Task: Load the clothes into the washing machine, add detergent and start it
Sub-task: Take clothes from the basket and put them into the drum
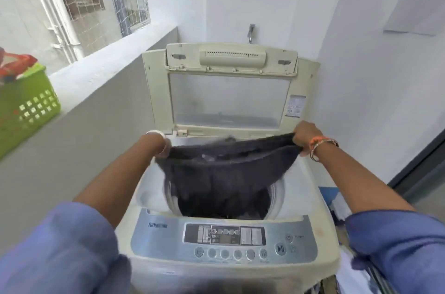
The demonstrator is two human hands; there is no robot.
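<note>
Both hands — left hand [161, 149], right hand [304, 137] — grip the dark garment [226, 173] stretched over the washing machine [320, 216] drum opening. Released unevenly, it could (likely) snag the opening's rim — part draped outside.

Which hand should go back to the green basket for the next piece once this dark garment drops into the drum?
Probably the left hand. The green basket sits on the ledge on that side, while the right hand grips the dark garment on the far side of the washing machine.
</note>
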